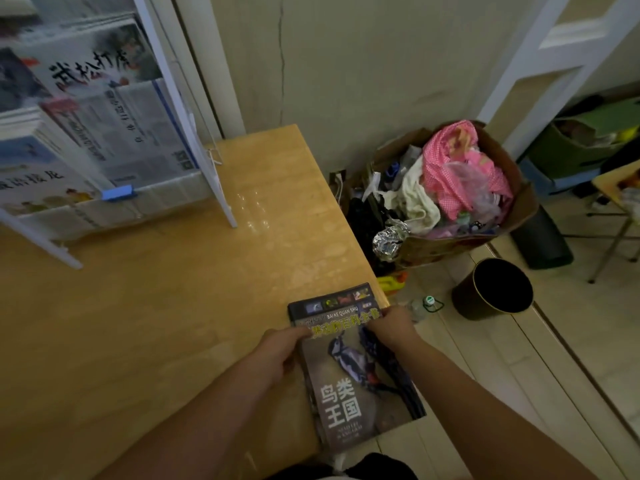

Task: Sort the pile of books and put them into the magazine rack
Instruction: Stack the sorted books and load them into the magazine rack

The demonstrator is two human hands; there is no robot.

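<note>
At the table's [173,306] right edge, one book [356,372] is lying flat; the left hand [280,348] and right hand [391,327] are both curling fingers around its sides. Far left, one rack [207,133] is holding several books.

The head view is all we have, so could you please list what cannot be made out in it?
- Magazine rack: its top and left are cut off by the frame edge, so the full contents are unknown.
- Bird book: its underside is hidden, so whether other books lie beneath is unclear.
- Left hand and right hand: their fingertips are hidden by the book.
- Black bin: its interior is too dark.
</note>
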